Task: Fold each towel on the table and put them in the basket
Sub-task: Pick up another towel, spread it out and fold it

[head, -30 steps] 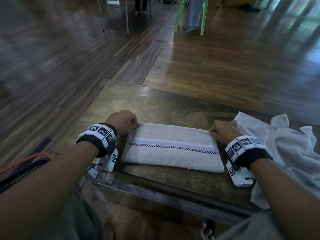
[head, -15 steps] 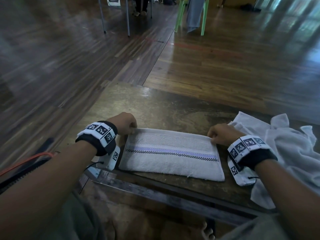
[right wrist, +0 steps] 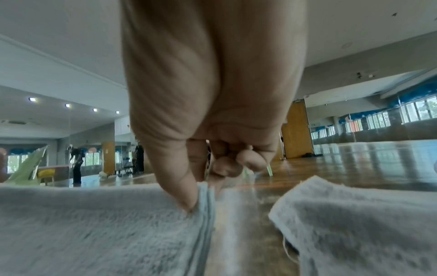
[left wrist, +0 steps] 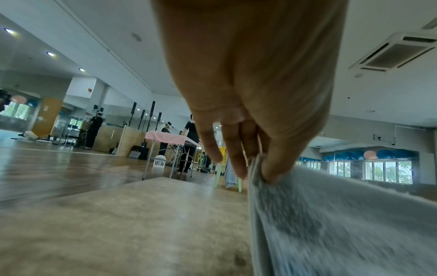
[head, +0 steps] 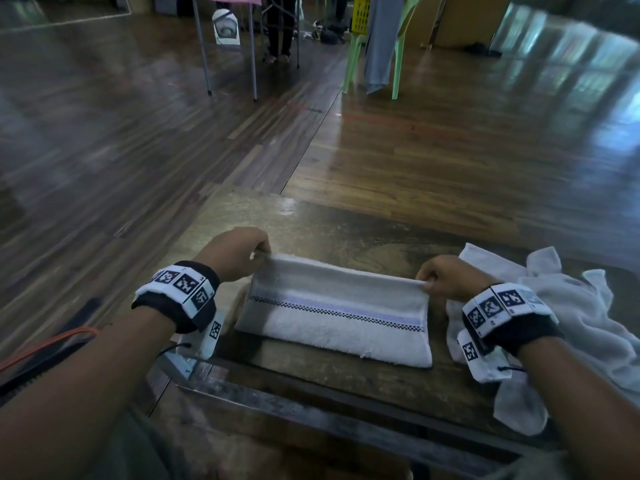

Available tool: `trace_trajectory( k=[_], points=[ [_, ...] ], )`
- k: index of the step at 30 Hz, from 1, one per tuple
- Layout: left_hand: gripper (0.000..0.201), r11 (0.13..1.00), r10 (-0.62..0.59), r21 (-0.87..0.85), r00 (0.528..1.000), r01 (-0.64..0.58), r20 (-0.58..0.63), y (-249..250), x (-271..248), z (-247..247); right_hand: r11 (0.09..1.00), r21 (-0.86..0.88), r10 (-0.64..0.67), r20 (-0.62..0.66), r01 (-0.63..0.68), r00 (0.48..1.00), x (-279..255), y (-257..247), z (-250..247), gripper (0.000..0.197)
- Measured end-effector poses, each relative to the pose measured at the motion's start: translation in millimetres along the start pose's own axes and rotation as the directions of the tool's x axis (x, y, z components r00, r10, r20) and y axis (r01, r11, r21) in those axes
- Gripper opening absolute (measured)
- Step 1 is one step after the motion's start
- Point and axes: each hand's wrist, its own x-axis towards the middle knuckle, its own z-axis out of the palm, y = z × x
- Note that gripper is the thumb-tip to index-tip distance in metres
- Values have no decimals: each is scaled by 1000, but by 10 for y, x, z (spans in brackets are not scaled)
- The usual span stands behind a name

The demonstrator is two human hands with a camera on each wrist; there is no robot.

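Your left hand [head: 239, 252] pinches the far-left corner of the folded towel [head: 337, 315], thumb & fingers [left wrist: 236, 164] closed on the cloth edge; the corner is raised off the tabletop [head: 346, 230]. Your right hand [head: 446, 277] does the same at the far-right corner, thumb pressed onto the stacked layers [right wrist: 205, 196], other fingers [right wrist: 246, 160] curled in behind. The far edge of the towel is lifted betw. both hands, while the near edge lies on the tabletop, close to its front rim. The towel is white w/ a lilac band & a dark checkered line running lengthwise. Just right of it, touching your right wristband [head: 498, 306], lies a 2nd white towel [head: 568, 306], crumpled & unfolded, part of it hanging over the front rim. No basket visible in any view. Both wristbands carry black-and-white square marker tags; no readable writing or brand on them or on the towels. An orange cable [head: 48, 344] runs past your left forearm. Farther back on the wood floor: a green plastic chair [head: 398, 46] w/ grey cloth draped over it, and a table w/ a pink cover [left wrist: 165, 138].
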Motion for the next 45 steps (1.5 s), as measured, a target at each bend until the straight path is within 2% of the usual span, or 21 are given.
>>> trace_trajectory(
  k=[2,3,4,6,7,8,9,11,13,15,16,17,19,21,23,27,33,39,43,45],
  points=[
    [10,997,83,12,970,-83,-228,26,-77,-109,997,15,-72,-179,76,981,-93,9,-134,13],
    [8,992,128,26,935,-126,-332,37,-126,-172,993,16,-109,-314,121,943,-156,21,-196,11],
    [6,986,164,45,897,-160,-410,48,-185,-234,986,2,-147,-444,165,884,-228,37,-240,10],
    [10,972,233,103,839,-210,-491,66,-322,-317,969,-79,-232,-615,234,754,-400,43,-263,12],
    [12,964,267,134,821,-231,-504,76,-393,-327,959,-120,-272,-654,258,706,-489,40,-243,14],
    [13,955,296,158,807,-250,-511,95,-470,-328,950,-153,-303,-672,274,675,-584,25,-214,16],
    [13,946,323,178,801,-269,-504,107,-542,-306,945,-169,-318,-669,279,672,-671,9,-161,18],
    [12,930,365,211,828,-301,-427,94,-684,-188,941,-188,-336,-602,280,724,-793,8,44,19],
    [8,915,379,243,895,-323,-237,26,-817,32,930,-213,-366,-495,298,788,-862,52,326,21],
    [13,906,355,257,934,-336,-30,-37,-967,301,929,-254,-337,-275,270,900,-920,105,628,21],
    [15,905,335,268,942,-331,32,-57,-1032,410,933,-267,-290,-169,240,942,-954,124,752,23],
    [20,910,306,271,950,-312,65,-57,-1087,480,942,-261,-248,-117,211,962,-985,156,844,24],
    [24,926,280,256,960,-277,27,-40,-1155,533,962,-197,-227,-193,189,955,-1045,193,934,23],
    [23,937,278,232,960,-261,-44,16,-1179,522,957,-199,-269,-319,213,909,-1073,203,965,19],
    [23,934,292,237,954,-269,-68,69,-1183,541,947,-211,-307,-368,243,877,-1070,194,965,17],
    [27,937,288,228,955,-265,-73,122,-1190,606,935,-212,-344,-360,283,867,-1059,125,963,20],
    [38,965,255,101,960,-244,-117,88,-1167,621,945,-145,-325,-340,292,883,-984,199,964,18],
    [29,958,283,99,942,-269,-181,59,-1156,597,933,-134,-359,-393,334,846,-985,197,954,19],
    [26,953,296,105,944,-283,-146,-10,-1200,643,937,-142,-350,-312,321,883,-1007,261,981,22],
    [26,965,260,72,950,-251,-171,-16,-1203,647,941,-165,-332,-297,294,895,-992,209,901,23]
  ],
)
